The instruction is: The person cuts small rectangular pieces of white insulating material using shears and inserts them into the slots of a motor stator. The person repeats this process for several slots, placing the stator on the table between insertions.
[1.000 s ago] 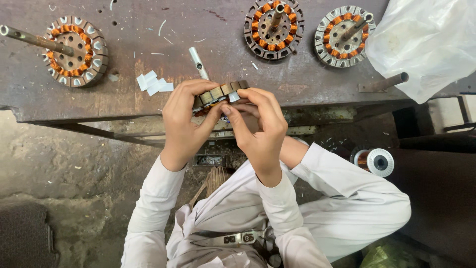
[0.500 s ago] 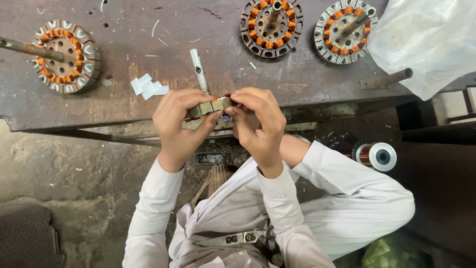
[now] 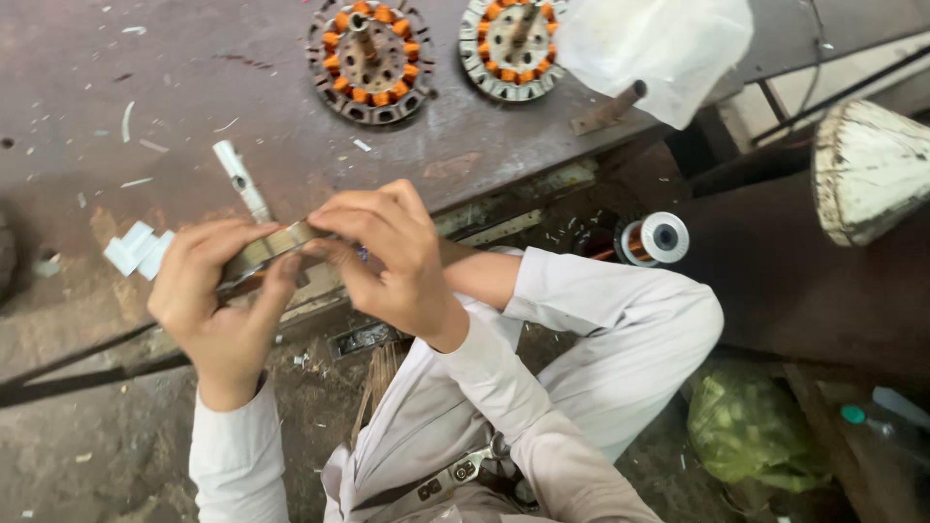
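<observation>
A scarred metal worktop (image 3: pixel 484 145) carries two wound stators (image 3: pixel 371 58), a white plastic bag (image 3: pixel 659 44) and paper scraps (image 3: pixel 139 250). At its near edge both hands clamp a stator core (image 3: pixel 266 254), left hand (image 3: pixel 215 295) underneath, right hand (image 3: pixel 387 257) over it. It is probably heavy, rigid, sharp-edged steel, best held by the rim.

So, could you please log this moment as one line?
left hand: holds stator core | right hand: grips stator core | wound stators on bench
</observation>
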